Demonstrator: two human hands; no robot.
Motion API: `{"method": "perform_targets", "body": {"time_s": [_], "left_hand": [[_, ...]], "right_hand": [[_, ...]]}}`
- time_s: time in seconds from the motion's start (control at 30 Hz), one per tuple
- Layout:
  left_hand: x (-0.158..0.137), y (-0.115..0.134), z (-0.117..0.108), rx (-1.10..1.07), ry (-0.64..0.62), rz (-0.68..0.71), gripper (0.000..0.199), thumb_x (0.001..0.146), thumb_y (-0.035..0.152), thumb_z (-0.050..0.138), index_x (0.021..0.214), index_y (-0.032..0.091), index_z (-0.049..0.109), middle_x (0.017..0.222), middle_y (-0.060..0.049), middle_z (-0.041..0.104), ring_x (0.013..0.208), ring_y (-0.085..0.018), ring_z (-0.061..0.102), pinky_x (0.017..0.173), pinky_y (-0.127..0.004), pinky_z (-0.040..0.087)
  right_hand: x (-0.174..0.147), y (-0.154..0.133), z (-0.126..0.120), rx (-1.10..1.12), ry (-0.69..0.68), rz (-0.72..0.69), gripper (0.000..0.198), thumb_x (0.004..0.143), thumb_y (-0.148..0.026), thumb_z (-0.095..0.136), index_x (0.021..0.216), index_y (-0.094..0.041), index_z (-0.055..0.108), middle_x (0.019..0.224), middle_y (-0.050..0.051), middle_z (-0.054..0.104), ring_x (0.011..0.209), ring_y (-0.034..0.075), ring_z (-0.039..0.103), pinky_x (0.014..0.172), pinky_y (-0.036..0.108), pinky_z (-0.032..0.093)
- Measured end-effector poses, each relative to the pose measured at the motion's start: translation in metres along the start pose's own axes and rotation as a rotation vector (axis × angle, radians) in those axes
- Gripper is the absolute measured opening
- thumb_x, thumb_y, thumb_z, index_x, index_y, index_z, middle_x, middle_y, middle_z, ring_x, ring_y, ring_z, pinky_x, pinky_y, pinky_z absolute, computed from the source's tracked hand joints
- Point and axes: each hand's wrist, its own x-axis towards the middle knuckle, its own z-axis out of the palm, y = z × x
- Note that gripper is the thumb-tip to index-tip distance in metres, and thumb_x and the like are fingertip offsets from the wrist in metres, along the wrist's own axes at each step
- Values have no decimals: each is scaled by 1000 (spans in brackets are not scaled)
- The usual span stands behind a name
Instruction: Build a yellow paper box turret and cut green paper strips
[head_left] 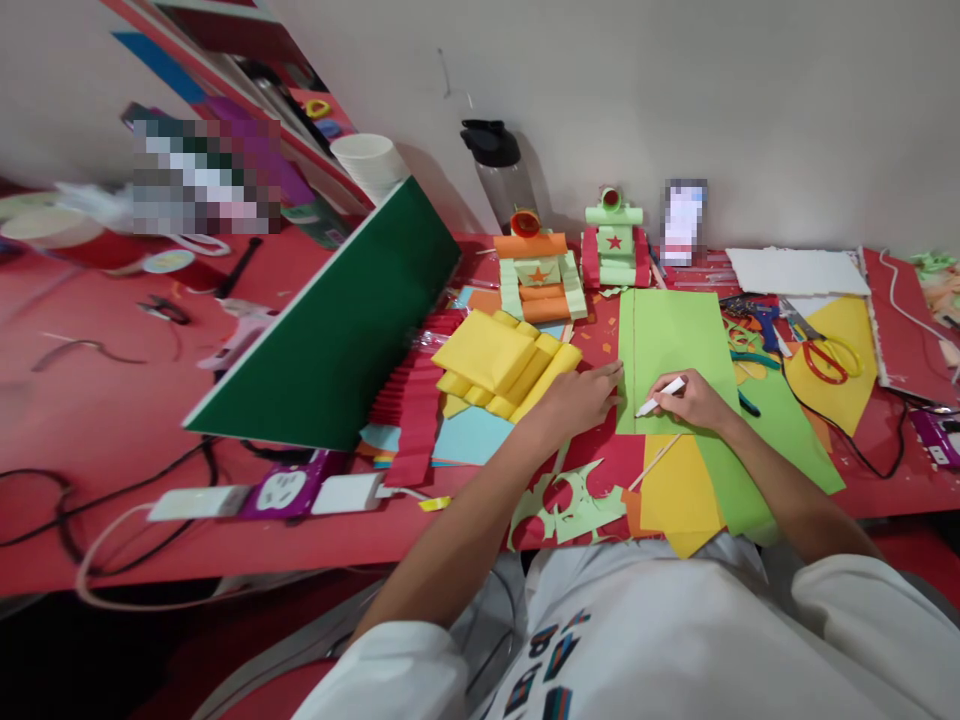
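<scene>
A light green sheet of paper (679,335) lies flat in front of me, with a thin line running down near its left edge. My right hand (686,400) rests on the sheet and grips a white marker (664,397), its tip at the lower end of that line. My left hand (589,400) lies with fingers stretched out on the sheet's left edge, holding nothing. Beside it sits a block of yellow paper rolls (506,360). Behind stand two rolled-paper models, one orange and green (540,275), the other red and green (615,245).
A dark green board (337,330) leans at the left. Scissors (832,360), pliers (754,358) and yellow paper (855,330) lie right. Green scraps (577,505) are near the front edge. A bottle (501,170), paper cups (369,165) and a phone (682,222) stand behind.
</scene>
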Motion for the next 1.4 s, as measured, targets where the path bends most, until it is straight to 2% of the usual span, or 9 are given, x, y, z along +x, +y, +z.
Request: {"method": "perform_targets", "body": {"time_s": [0.17,0.3,0.5,0.67,0.77,1.03,1.17,1.3,1.4], "left_hand": [[1,-1,2,-7,4,8,51,105,31,49,156,24,50,165,-13,46,129,-33,68,92,-38,57],[2,-2,4,-2,7,12,51,106,31,49,156,25,49,167,-12,44,128,-31,68,92,-37,57],[2,-2,5,11,11,11,51,106,32,48,156,24,50,168,-12,43,127,-33,69,89,-38,57],[3,-3,6,-2,15,17,50,105,31,49,155,25,51,167,-12,45,126,-33,69,90,-39,57],[3,-2,6,8,18,14,49,105,31,48,153,24,52,167,-11,45,127,-32,69,90,-37,57],[2,-1,2,6,9,23,48,105,30,48,153,23,51,163,-14,50,132,-31,66,94,-38,56],[2,-1,3,42,11,27,48,106,27,45,153,23,52,162,-13,51,129,-30,68,92,-36,56],[4,-3,7,86,36,58,48,106,22,39,151,19,55,161,-16,51,122,-30,72,89,-37,57],[5,-5,9,90,61,67,45,106,22,37,144,20,62,155,-16,58,121,-30,72,86,-36,57]], "right_hand": [[0,1,1,-18,-78,-17,22,83,-34,69,83,-14,77,71,6,77,55,12,60,51,22,42],[3,2,2,35,113,9,25,85,-38,67,86,-14,75,72,5,75,46,10,53,45,22,43],[6,3,4,95,236,29,28,85,-41,69,91,-15,75,79,7,76,54,12,63,52,23,52],[6,4,3,103,157,36,27,83,-41,71,88,-14,75,76,6,75,55,12,63,54,23,52],[7,6,3,109,226,30,28,85,-42,70,91,-15,74,80,6,76,55,12,64,54,23,52],[9,11,2,106,221,10,29,88,-43,68,95,-15,74,84,6,76,56,11,64,54,22,52],[10,10,1,108,139,24,31,85,-45,71,89,-14,74,77,6,75,52,11,59,50,23,51],[7,6,-7,163,231,-28,36,89,-50,68,102,-17,75,83,5,73,55,11,56,49,22,46],[3,1,-17,40,289,-120,36,94,-50,64,111,-21,75,90,4,73,63,13,58,56,24,46]]}}
